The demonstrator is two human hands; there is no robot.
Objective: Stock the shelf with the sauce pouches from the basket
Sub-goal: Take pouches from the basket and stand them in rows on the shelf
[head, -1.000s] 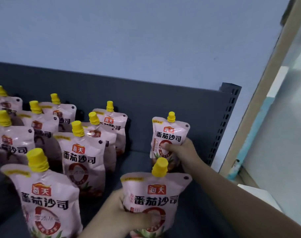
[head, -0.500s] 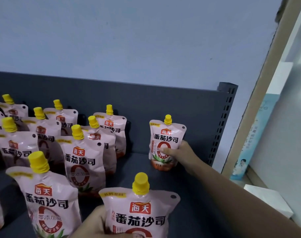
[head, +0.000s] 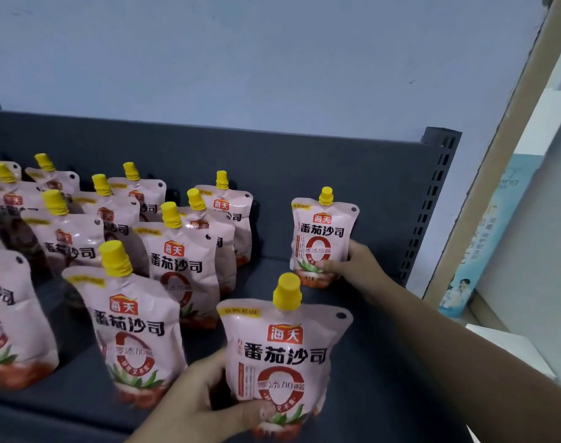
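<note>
Near pouch (head: 282, 356) and far pouch (head: 322, 238) stand upright, spouts up, gripped by left hand (head: 202, 407) and right hand (head: 360, 266) fingers.

One wide-angle view, worn on the head, looks forward and downward from close above the dark grey metal shelf (head: 304, 161), facing the pale blue wall (head: 272, 59) across the upper frame. The left hand (head: 196, 401) shows at the bottom edge, the right hand (head: 359, 266) at centre right.
</note>
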